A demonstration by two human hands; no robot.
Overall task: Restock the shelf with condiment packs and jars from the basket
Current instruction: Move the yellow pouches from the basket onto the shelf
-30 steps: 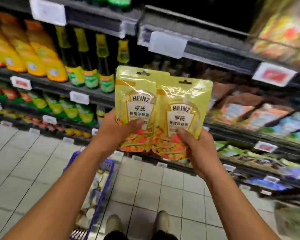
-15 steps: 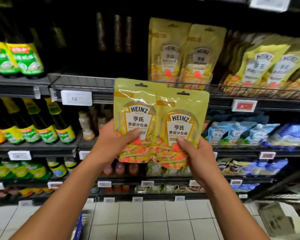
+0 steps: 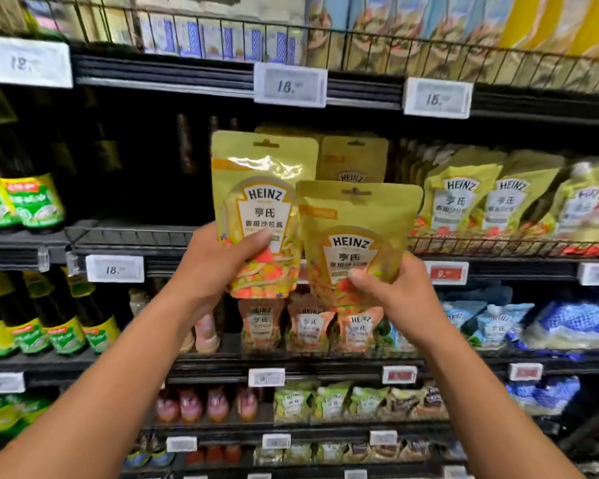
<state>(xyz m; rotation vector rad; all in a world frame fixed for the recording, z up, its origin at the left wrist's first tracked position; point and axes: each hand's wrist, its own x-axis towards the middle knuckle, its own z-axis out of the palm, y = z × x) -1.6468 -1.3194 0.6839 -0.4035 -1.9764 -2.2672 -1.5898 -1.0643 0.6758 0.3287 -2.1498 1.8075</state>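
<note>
A person's left hand [image 3: 218, 261] grips one yellow Heinz salad-dressing pouch [image 3: 261, 202], the right hand [image 3: 391, 292] pinching a second pouch [image 3: 357, 229], both raised before matching stock on the shelf [image 3: 173, 242].

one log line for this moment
left hand: holds upper pack | right hand: holds lower pack | packs in front of shelf

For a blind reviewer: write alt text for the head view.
The left hand grips the left pouch, right hand the lower right pouch, both yellow Heinz packs, before a shelf of matching pouches. Green-labelled bottles stand further left.
</note>
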